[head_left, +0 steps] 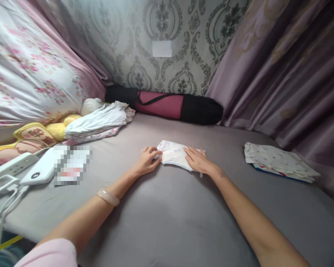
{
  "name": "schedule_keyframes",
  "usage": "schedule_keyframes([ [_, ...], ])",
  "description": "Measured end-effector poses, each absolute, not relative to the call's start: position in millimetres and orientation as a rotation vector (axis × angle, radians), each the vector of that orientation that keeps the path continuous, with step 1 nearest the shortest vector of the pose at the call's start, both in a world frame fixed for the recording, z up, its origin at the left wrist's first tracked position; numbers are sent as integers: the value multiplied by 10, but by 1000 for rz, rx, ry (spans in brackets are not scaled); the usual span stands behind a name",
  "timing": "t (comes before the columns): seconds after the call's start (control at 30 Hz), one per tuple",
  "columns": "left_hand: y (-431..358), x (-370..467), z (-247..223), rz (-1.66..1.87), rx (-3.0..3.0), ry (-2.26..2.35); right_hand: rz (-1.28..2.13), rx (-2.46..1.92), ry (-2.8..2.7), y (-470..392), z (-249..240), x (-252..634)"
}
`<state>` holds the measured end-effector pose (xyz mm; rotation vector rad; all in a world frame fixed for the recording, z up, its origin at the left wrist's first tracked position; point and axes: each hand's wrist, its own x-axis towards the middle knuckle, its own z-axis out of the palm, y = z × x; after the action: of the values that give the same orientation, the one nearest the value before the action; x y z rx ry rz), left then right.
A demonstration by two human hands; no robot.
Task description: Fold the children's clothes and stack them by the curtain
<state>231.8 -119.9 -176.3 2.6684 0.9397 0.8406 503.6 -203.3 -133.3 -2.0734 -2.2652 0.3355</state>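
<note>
A small white folded cloth [174,154] with a light blue edge lies flat on the grey sheet [167,207], near the middle of the view. At its left end is my left hand [149,160], its fingers bent and closed on the cloth's edge. My right hand [197,160] rests on the right part of the cloth, palm down, with the fingers stretched out over it. A short loop of string shows just below my right hand.
Folded spotted cloths [280,161] lie at the right. At the left are piled clothes [100,120], a power strip [15,167], a white power bank [44,167] and cables. A black and dark pink long bag [161,105] lies along the wall.
</note>
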Motion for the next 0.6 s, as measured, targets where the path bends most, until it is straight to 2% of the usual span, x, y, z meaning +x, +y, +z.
schedule_keyframes([
  [0.23,-1222,2312,-1712,848,2663,945,144,-1877,-2344,-1801,-1275,4545],
  [0.43,-1222,2303,-1715,847,2632,958,206,-1947,-2330,-1659,-1500,4511],
  [0.6,-1228,2310,-1702,845,2610,969,260,-1964,-2331,-1654,-1447,4517],
])
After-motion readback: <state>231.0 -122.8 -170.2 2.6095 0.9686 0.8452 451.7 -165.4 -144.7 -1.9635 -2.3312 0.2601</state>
